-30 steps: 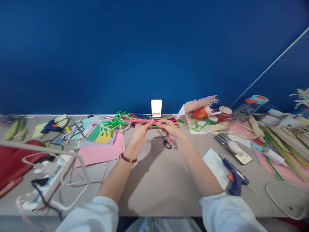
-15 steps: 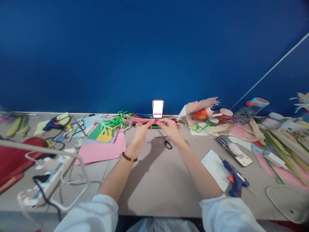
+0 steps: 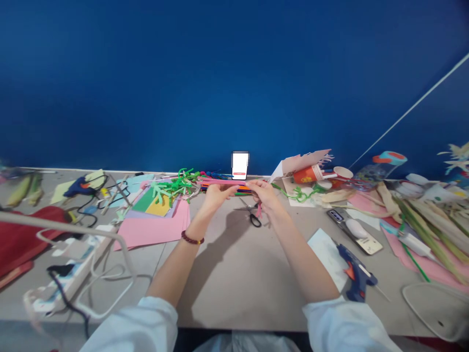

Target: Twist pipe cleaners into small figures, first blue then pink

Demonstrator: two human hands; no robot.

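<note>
My left hand [image 3: 216, 194] and my right hand [image 3: 264, 196] are raised together over the far middle of the grey table [image 3: 238, 264]. Both pinch a thin pink pipe cleaner [image 3: 220, 182] that runs leftward from the left fingers, while a short pink end hangs below the right hand. A beaded bracelet [image 3: 192, 239] circles my left wrist. Just behind the hands lies a bundle of coloured pipe cleaners [image 3: 220, 187]. Black-handled scissors [image 3: 252, 215] lie on the table beneath my right hand.
Coloured paper sheets [image 3: 154, 220] and green pipe-cleaner shapes [image 3: 176, 186] lie left of the hands. A blue glue gun [image 3: 355, 274] and phone [image 3: 353, 229] lie at right, with paper cups [image 3: 311, 172] behind. A power strip with cables [image 3: 73, 274] sits at left.
Both hands stayed close together at the pipe cleaner with small finger movements. The right hand turned slightly, so a pink end now hangs below it.
</note>
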